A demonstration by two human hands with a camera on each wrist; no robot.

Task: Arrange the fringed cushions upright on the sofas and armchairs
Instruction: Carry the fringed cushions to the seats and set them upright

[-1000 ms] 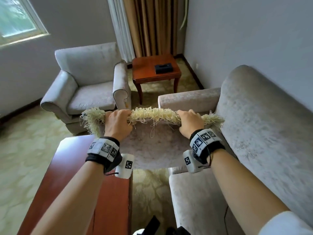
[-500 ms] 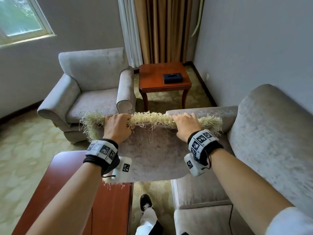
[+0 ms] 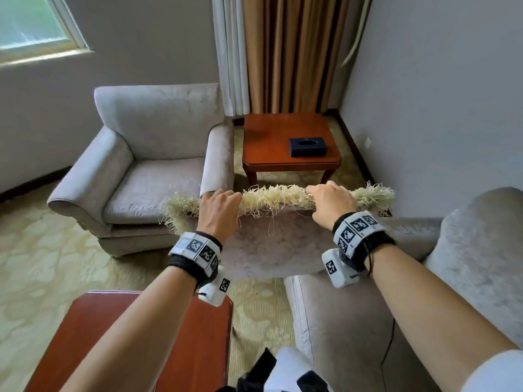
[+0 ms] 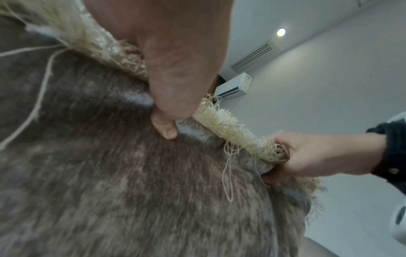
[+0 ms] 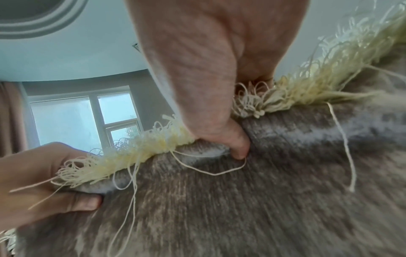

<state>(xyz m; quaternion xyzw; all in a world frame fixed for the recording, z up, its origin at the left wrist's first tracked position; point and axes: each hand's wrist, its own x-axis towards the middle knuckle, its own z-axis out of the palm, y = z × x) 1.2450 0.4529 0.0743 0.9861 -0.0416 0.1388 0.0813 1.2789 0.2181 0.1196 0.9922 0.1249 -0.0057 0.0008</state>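
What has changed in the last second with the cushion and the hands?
The fringed cushion has been carried forward along the sofa, toward the armchair and side table; both look nearer now. Nothing was let go: the left hand and right hand still grip the fringed top edge, the cushion hanging below them.

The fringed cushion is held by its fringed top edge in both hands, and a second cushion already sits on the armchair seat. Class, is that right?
Not quite. Both hands, left hand and right hand, do hold the fringed cushion by its top edge, but the head view shows nothing on the armchair seat.
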